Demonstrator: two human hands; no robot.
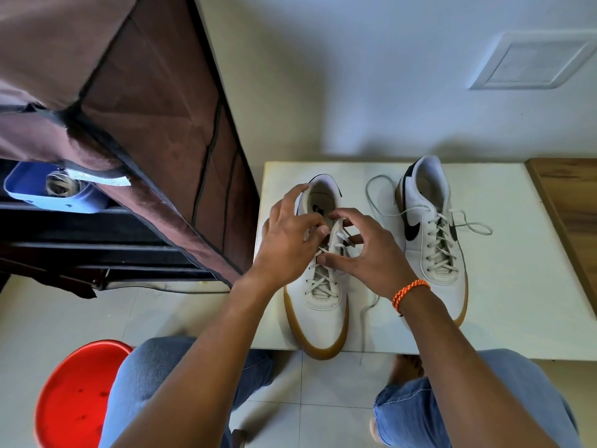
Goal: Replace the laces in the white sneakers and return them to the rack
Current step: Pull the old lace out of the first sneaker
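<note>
Two white sneakers with tan soles stand on a low white table [504, 318], toes toward me. The left sneaker [323, 305] is laced partway with a cream lace [324, 281]; a loose end [366, 321] trails off the table's front edge. My left hand [287, 237] pinches the lace at the left eyelets near the tongue. My right hand [371, 250], with an orange wrist cord, grips the lace from the right side. The right sneaker [433, 240] is fully laced, its untied ends [471, 226] spread on the table.
A brown fabric shoe rack [135, 130] with its cover flap raised stands at the left, dark shelves inside holding a blue item [48, 189]. A red stool [74, 396] sits by my left knee. A wooden surface [571, 195] adjoins the table's right side. The floor is white tile.
</note>
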